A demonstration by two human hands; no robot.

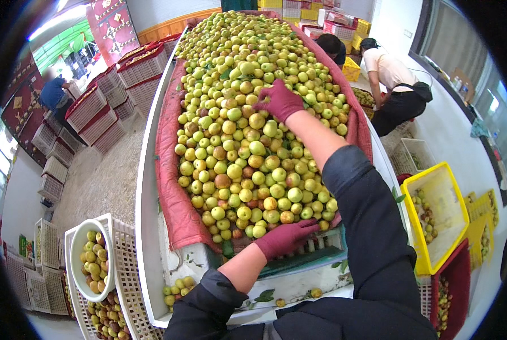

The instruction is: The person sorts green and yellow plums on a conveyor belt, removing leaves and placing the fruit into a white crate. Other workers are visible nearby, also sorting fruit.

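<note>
A large heap of small round yellow-green fruit (236, 161), some blushed red, lies before me on a red quilted cloth (181, 212). My right hand (281, 100), in a maroon glove, reaches over the middle of the heap. Its fingers point left and are spread among the fruit, with nothing plainly held. At the heap's near edge rests my left hand (286, 238), gloved alike, its fingers stretched out to the right against the lowest fruit. The palm side is hidden. Below this hand is a dark green slotted ledge (308, 257) on the white-framed table (145, 221).
At left a white basin (74, 272) of fruit sits on a plastic crate (123, 250). Stacked crates (104, 127) line the floor beyond. A yellow crate (444, 212) stands at right. A person (391, 80) bends over there; another person (53, 91) stands at far left.
</note>
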